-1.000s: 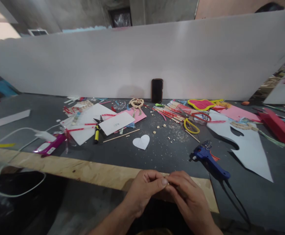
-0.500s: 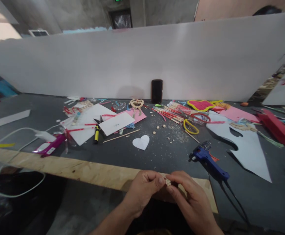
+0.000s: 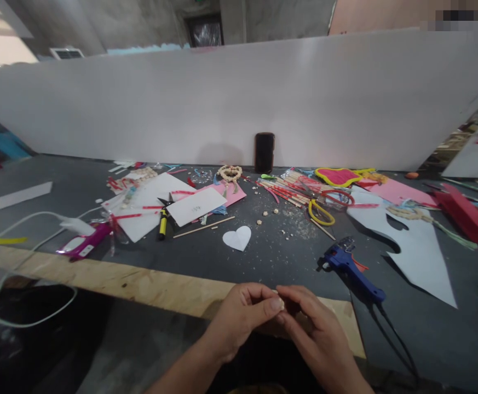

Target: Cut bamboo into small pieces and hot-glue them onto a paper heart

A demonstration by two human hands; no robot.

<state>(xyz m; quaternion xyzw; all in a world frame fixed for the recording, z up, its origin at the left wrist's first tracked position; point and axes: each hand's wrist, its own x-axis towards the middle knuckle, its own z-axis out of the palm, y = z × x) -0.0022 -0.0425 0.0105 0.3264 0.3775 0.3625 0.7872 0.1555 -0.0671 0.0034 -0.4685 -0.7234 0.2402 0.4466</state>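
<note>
In front of the table's near edge, my left hand and my right hand meet fingertip to fingertip. Between them they pinch a small pale flower-shaped piece, mostly covered now by my left thumb. Both hands are closed around it with thumb and index finger. Ahead of them on the dark tabletop lies a white paper heart. Similar small pale pieces are scattered past the heart, among crumbs and shavings. To the right of my right hand rests a blue glue gun with its black cord.
Yellow-handled scissors and red-striped sticks lie farther back. Pliers, a white card and a purple device with a white cable are leftward. A phone leans on the white partition. Cut white paper lies right.
My left thumb has slid right over the small pale piece, which showed plainly between the fingertips before. The hands otherwise stay in place, and the table things are unmoved.
</note>
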